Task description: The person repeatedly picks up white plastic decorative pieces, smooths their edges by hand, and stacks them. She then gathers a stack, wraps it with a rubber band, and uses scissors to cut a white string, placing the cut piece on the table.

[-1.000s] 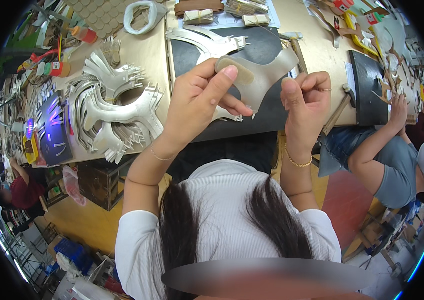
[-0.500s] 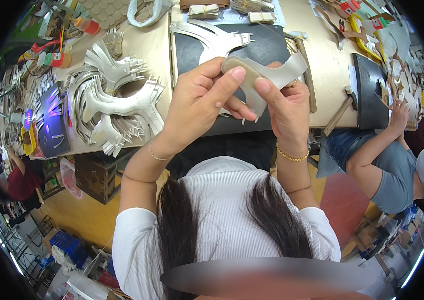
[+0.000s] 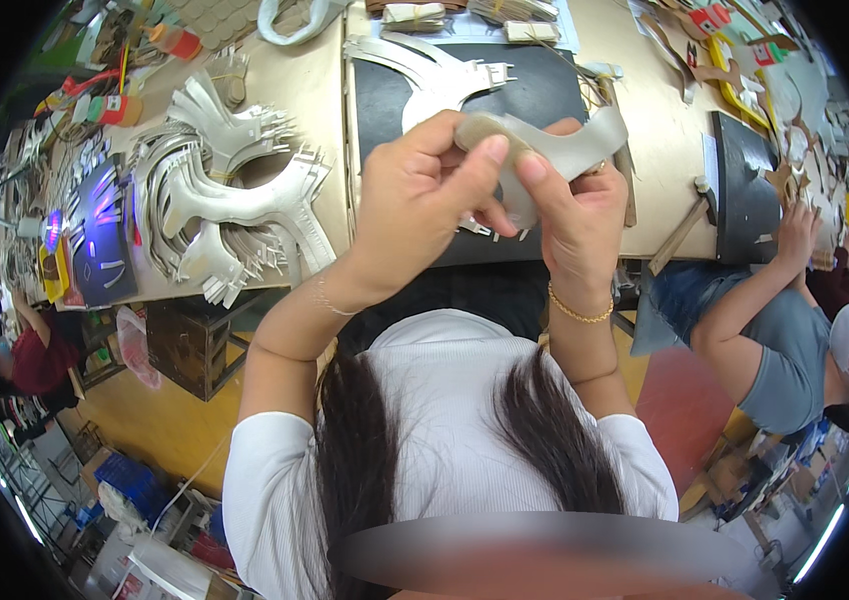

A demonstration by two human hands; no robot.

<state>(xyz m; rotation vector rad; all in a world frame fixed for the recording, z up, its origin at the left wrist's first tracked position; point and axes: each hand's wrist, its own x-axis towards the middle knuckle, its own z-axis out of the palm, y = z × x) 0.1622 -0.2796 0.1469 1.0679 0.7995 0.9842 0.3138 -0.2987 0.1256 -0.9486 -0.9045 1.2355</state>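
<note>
Up over the front of the table, my left hand pinches the beige-backed end of a silver-grey leather shoe upper piece between thumb and fingers. My right hand grips the same piece from the other side, its thumb pressed beside the left thumb. A curved strap of it arcs out past the right fingers. The lower part is mostly hidden by my hands. Behind them, a similar silver upper piece with narrow cut tabs lies on a black mat.
Stacked silver upper pieces with fringed ends cover the table at left. A wooden-handled hammer lies at right, beside another black board. Tied bundles lie at the back. A co-worker's hand works at far right.
Both hands keep hold of the shoe upper piece. My left hand and the piece have moved slightly right, and the piece's lower tabbed part is less visible.
</note>
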